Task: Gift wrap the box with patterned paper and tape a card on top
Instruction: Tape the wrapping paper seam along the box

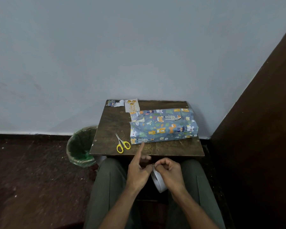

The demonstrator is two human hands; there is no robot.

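Nearest the head camera, both forearms reach forward over the person's lap, which is clad in olive-green trousers (pixel 106 187). Right hand (pixel 169 173): fingers curled, gripping a white tape roll (pixel 157 180) held on edge between the knees, with thumb and fingertips pinching at the top of the roll. Left hand (pixel 139 172): index finger extended straight toward the table, thumb meeting the right hand's fingertips at the tape's upper edge; whether it actually pinches the tape end cannot be determined, as the contact point is too small. The two hands are together, touching at the roll. Beyond them stands a small dark wooden table (pixel 109 126) set against a pale blue wall (pixel 139 47). On its right half lies the box (pixel 163 126), covered in blue patterned paper with animal figures; its long side runs left to right and a paper flap overlaps along the top. Yellow-handled scissors (pixel 122 143) lie just left of the box's near corner, blades closed. At the table's far edge, a card (pixel 132 105) with gold printing touches the box's far left corner; paper scraps (pixel 116 103) lie beside it. On the floor left of the table stands a bin (pixel 82 146) with a green liner.
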